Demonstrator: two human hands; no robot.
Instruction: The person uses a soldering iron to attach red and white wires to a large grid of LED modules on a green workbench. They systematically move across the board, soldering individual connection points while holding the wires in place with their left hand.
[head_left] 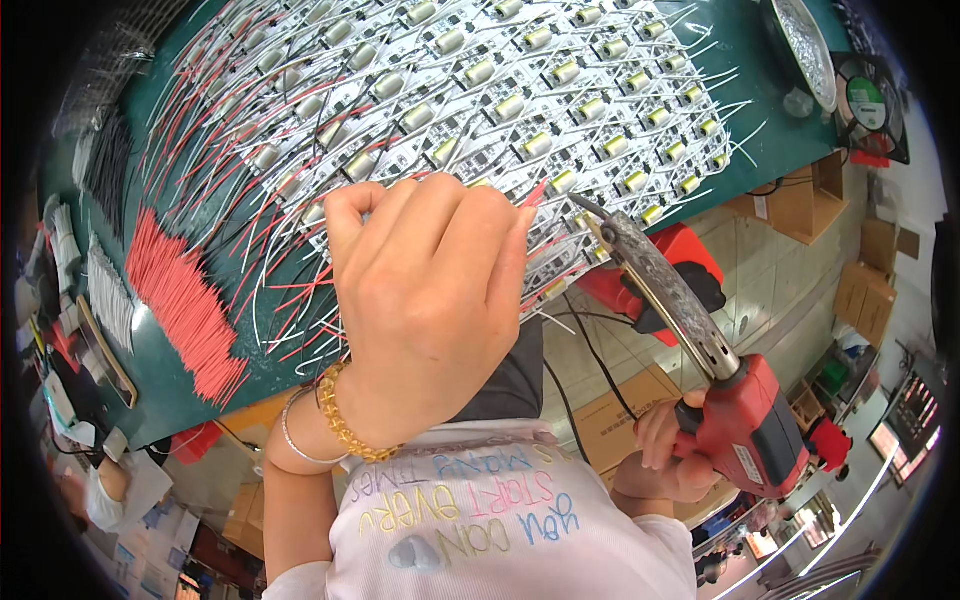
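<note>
My left hand [425,290] hovers over the near edge of a panel of small white circuit boards [480,90], its fingers pinched on a thin red wire [535,192] at a board. My right hand [665,445] grips the red handle of a soldering iron [700,350], whose dark metal barrel slants up to the left. The iron's tip [580,203] sits just right of the pinched wire end, close to the board. Many red and white wires stick out from the boards. Beaded and thin bracelets circle my left wrist.
A bundle of loose red wires [185,300] lies on the green mat [170,370] at the left, with white and black wire bundles [105,170] beyond it. A round metal dish [805,45] and a small fan [868,100] stand at the far right. Cardboard boxes [620,415] sit on the floor below.
</note>
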